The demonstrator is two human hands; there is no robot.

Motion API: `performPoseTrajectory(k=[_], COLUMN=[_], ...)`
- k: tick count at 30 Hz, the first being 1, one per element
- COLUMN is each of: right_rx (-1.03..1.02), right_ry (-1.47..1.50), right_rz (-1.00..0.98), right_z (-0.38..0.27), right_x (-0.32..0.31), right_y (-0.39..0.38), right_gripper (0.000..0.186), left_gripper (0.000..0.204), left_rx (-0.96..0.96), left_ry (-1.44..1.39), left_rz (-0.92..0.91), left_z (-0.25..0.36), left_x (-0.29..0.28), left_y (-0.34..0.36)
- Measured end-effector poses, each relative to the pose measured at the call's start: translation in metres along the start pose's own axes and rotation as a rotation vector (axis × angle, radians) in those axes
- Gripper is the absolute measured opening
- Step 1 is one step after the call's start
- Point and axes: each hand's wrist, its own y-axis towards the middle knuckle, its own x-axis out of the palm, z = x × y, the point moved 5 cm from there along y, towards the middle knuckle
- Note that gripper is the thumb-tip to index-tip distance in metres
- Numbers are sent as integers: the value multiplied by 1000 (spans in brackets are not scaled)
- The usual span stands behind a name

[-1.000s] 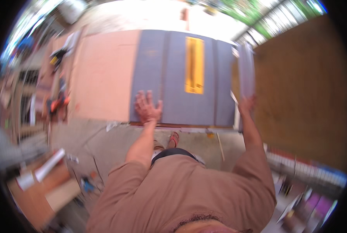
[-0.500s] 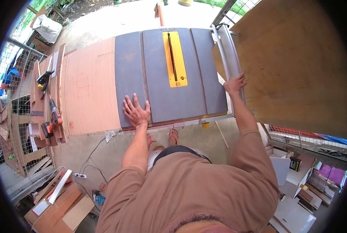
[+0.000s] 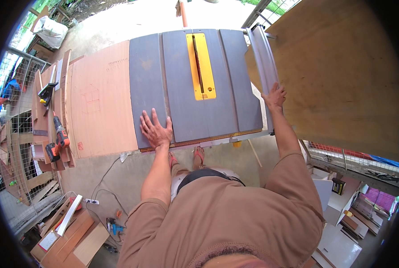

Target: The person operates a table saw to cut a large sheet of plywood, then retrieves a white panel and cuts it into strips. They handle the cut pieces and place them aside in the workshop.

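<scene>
My left hand (image 3: pixel 157 131) lies with spread fingers on the grey table-saw top (image 3: pixel 199 117), left of a groove near its front edge. My right hand (image 3: pixel 273 97) grips the silver metal fence (image 3: pixel 261 52) at the saw's right side, thumb toward the saw top and fingers curled over the far side. A yellow throat plate (image 3: pixel 210 79) sits in the saw top, with a dark blade (image 3: pixel 197 64) in its slot. A pale wooden board (image 3: pixel 101 109) adjoins the saw on the left.
A large brown panel (image 3: pixel 342 80) stands at the right. An orange drill (image 3: pixel 61 136) and wood strips lie at the left. Below are cords (image 3: pixel 105 181), a power strip (image 3: pixel 92 201) and board offcuts (image 3: pixel 76 236). Wire mesh (image 3: pixel 21 80) lines the left side.
The view has steadied from blur. My right hand and the fence have shifted slightly right since half a second ago, and the hand curls over the fence. My left hand stays on the saw top.
</scene>
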Motion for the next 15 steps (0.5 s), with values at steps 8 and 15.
performPoseTrajectory(k=[8,15], right_rx=[57,-19], right_ry=[-87,204], right_rz=[6,71], right_z=[-2,9], right_x=[8,9], right_y=[-1,11], right_gripper=[81,87], left_gripper=[74,74], left_rx=[16,12], left_ry=[20,15], left_rz=[13,29], left_z=[1,-3], left_x=[0,-1], left_y=[0,-3])
